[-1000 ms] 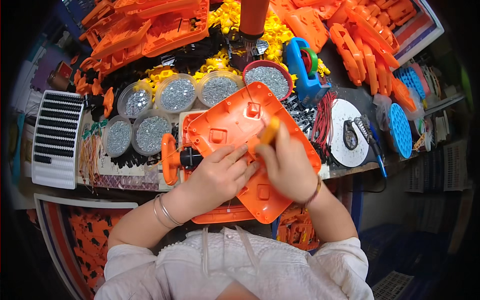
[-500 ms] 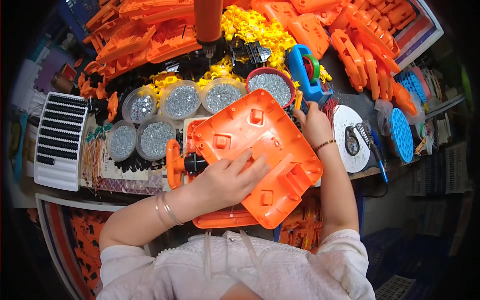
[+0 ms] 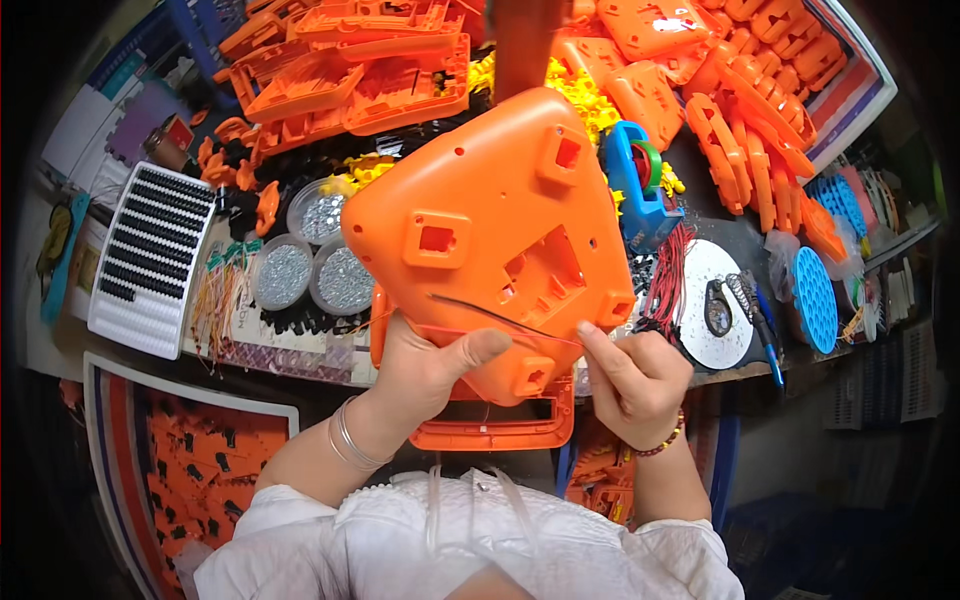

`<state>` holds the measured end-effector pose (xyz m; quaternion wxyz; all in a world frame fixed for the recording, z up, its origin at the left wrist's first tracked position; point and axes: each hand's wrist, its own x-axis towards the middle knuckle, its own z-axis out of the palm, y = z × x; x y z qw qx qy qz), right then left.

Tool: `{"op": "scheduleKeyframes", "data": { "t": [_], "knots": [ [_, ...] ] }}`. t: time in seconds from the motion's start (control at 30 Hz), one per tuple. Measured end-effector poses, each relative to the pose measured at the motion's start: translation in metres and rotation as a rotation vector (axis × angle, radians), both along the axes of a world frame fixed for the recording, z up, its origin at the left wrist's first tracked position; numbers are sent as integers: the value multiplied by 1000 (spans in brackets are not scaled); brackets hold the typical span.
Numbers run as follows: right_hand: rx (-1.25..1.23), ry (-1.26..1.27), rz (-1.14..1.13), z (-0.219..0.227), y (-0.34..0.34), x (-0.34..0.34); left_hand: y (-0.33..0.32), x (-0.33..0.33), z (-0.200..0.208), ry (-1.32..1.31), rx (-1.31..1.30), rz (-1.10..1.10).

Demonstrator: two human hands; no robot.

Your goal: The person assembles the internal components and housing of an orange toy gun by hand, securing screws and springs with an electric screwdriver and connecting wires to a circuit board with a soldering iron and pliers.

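Observation:
An orange plastic housing (image 3: 480, 190) is tilted up in front of me, its face with square openings and small holes toward me. My left hand (image 3: 415, 375) grips its lower left edge, thumb lying over the face. The thumb and forefinger of my right hand (image 3: 640, 385) pinch thin red and black wires (image 3: 495, 320) near the lower right edge. The wires stretch leftward across the housing, below a larger rectangular opening. Beneath the housing, a second orange plastic part (image 3: 490, 437) shows at the bench's front edge.
Round tubs of small metal screws (image 3: 345, 280) stand at the left, beside a white tray (image 3: 110, 305) of black and white pieces. A blue tape dispenser (image 3: 640, 215), a bundle of red wires (image 3: 668, 285) and a soldering iron (image 3: 768, 335) lie right. Orange shells (image 3: 350, 95) pile up behind.
The housing has been turned over and raised, showing its other face. My right hand has come back from beside the tape dispenser with wires. My left hand moved to the housing's lower left edge.

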<state>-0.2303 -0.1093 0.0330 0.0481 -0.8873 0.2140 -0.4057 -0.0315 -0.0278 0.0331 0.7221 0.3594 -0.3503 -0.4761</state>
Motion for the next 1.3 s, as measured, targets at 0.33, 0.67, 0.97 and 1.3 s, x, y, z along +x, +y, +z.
{"op": "scheduleKeyframes", "data": {
  "t": [0.33,0.67,0.97,1.3],
  "knots": [
    [419,-118,87,11,39,45,12,-4,-21,-125,89,4],
    [349,-163,-93,20,29,38,20,2,-27,55,80,-14],
    [298,-121,-138,22,28,42,24,4,-27,-33,100,-1],
    [271,-96,-172,25,31,40,26,3,-26,-64,35,29]
  ]
}}
